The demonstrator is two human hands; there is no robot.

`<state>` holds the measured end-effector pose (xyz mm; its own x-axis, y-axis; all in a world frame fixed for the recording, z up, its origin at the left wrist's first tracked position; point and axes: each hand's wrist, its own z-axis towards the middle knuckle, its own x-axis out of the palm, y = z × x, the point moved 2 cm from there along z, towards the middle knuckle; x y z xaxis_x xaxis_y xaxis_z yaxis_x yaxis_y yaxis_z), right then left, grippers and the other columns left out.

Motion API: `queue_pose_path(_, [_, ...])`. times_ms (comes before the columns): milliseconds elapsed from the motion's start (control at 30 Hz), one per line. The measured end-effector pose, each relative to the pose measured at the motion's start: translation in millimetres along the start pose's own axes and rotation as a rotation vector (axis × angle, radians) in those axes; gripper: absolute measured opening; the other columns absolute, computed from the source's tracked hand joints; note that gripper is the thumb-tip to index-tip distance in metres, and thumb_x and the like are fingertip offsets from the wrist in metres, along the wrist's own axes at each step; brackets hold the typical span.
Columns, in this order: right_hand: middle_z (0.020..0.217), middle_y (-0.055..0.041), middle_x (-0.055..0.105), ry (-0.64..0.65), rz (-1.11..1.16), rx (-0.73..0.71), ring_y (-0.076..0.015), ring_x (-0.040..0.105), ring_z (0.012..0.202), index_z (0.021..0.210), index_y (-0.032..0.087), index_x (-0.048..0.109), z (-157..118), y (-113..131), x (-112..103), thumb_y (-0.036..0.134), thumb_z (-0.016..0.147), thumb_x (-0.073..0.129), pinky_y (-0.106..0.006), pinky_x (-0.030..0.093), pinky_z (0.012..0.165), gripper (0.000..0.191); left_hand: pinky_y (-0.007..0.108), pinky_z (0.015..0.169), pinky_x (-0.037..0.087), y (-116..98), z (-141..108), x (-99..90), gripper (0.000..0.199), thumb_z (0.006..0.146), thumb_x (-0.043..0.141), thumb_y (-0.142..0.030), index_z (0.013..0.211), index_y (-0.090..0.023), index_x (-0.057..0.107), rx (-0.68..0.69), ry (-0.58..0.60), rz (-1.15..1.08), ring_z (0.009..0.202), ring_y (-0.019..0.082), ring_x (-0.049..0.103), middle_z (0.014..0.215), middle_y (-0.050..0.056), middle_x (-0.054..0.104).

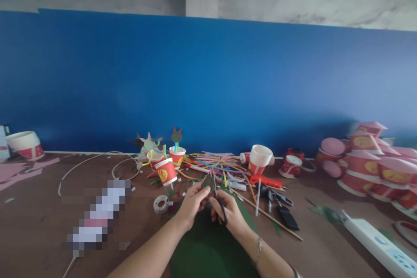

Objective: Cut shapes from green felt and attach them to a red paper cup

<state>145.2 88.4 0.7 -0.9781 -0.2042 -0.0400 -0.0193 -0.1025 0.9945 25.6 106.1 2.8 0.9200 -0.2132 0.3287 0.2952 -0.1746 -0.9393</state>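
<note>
My left hand (194, 202) pinches a small dark green piece of paper (207, 182) over the middle of the table. In my right hand (230, 213) is a pair of scissors (223, 211) with dark handles, my fingers in the loops. The blades point away from me and lie against the right side of the paper piece; how far apart they are is hard to see. Beneath both hands a large dark green sheet (208, 252) spreads toward me. Left of my left hand lies a roll of clear tape (160, 204).
Colourful pipe cleaners or straws (211, 163) pile up behind my hands. Paper cups with cut-out animal shapes (167, 172) stand back left. Rightward are a stack of cups (259, 158), an orange-red tool (265, 181), keys (286, 215), a wooden stick (270, 217), a power strip (381, 241) and red cup structures (361, 160).
</note>
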Motion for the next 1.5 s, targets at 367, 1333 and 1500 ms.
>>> queue_pose_path(367, [0.043,0.0067,0.048,-0.025,-0.012,0.022,-0.0069,0.044,0.034,0.068,0.017,0.048,-0.6,0.0,-1.1,0.049,0.069,0.063,-0.015,0.031,0.031,0.035,0.016,0.045,0.019,-1.6,-1.0,-2.1,0.030,0.069,0.064,-0.041,0.067,-0.017,0.047,-0.003,-0.026,0.040,0.048,0.005,0.033,0.056,-0.007,0.039])
queue_pose_path(1333, [0.042,0.0069,0.045,-0.022,-0.051,0.034,-0.0072,0.042,0.034,0.066,0.017,0.049,-1.0,7.0,0.4,0.053,0.067,0.063,-0.017,0.034,0.034,0.039,0.020,0.047,0.021,0.5,5.2,-8.7,0.037,0.069,0.061,-0.049,0.060,-0.015,0.048,0.134,-0.078,0.141,0.049,0.007,0.032,0.052,-0.006,0.037])
queue_pose_path(1500, [0.042,0.0069,0.046,-0.009,-0.050,0.035,-0.0068,0.042,0.034,0.066,0.017,0.049,0.2,3.5,-0.2,0.051,0.068,0.063,-0.017,0.033,0.033,0.037,0.020,0.046,0.020,1.6,6.5,-10.8,0.038,0.072,0.059,-0.048,0.058,-0.016,0.045,0.148,-0.099,0.155,0.048,0.007,0.030,0.050,-0.006,0.036])
